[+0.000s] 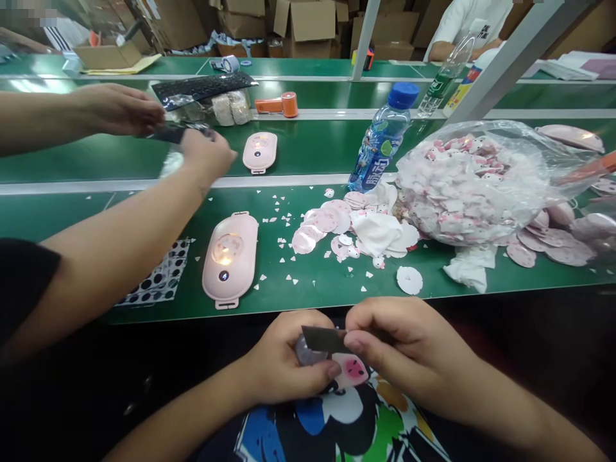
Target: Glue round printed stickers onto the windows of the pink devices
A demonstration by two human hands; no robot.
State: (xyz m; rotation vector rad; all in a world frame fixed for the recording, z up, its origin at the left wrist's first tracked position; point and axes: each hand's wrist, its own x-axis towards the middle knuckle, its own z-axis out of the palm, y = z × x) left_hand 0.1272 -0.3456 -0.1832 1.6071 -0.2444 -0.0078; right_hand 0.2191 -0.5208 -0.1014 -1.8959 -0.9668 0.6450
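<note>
Near my lap, in front of the table edge, my left hand (pixel 293 356) is closed around a small pale, translucent rounded piece (pixel 310 351) whose kind I cannot make out. My right hand (pixel 399 350) pinches a flat dark grey blade (pixel 321 339) between thumb and fingers. The blade's slanted end lies across the pale piece, and I cannot tell whether they touch. Just below, beside my left thumb, shows a pinkish patch with dark spots (pixel 352 370); whether it is held or part of the printed cloth is unclear.
Pink oval devices (pixel 233 256) lie on the green table (pixel 308 301). Paper discs (pixel 327 221), white scraps, a blue-capped bottle (pixel 380 141) and a bulging plastic bag (pixel 471 186) stand ahead. At left, another person's hands (pixel 206 154) handle a dark packet. An orange tool (pixel 279 104) lies farther back.
</note>
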